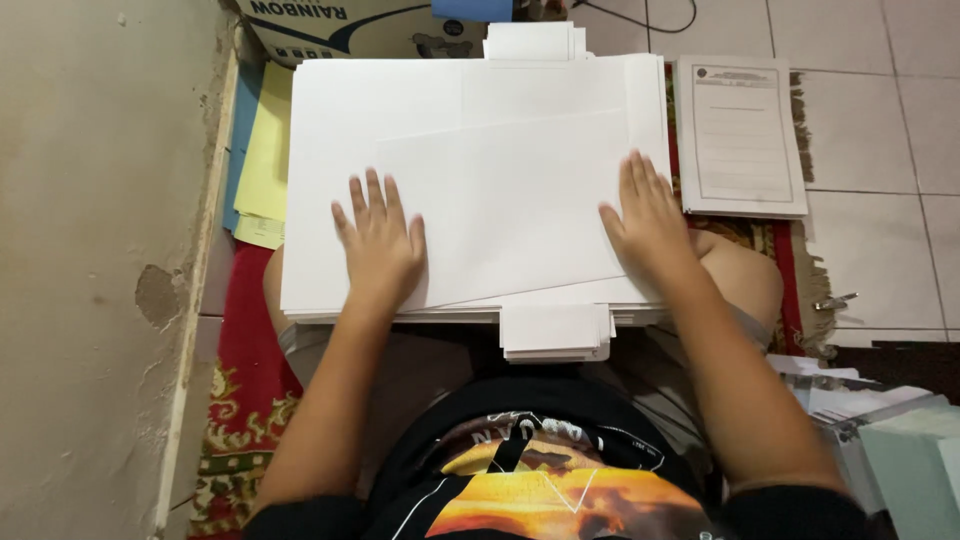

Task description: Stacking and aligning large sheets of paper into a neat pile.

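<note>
Both hands (380,240) (650,215) flat on paper stack (480,110).

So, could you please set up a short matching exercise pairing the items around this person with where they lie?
Things:
1. left hand
2. printed form
3. yellow sheets
4. cardboard box

Places:
A. left of the white stack
B. flat on the stack
C. beyond the stack's far edge
D. right of the stack

Pairs: 1-B, 2-D, 3-A, 4-C

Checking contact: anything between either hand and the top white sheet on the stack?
Nothing visible. Left hand and right hand both lie flat, palms down, directly on the skewed top sheet of the white paper stack.
</note>
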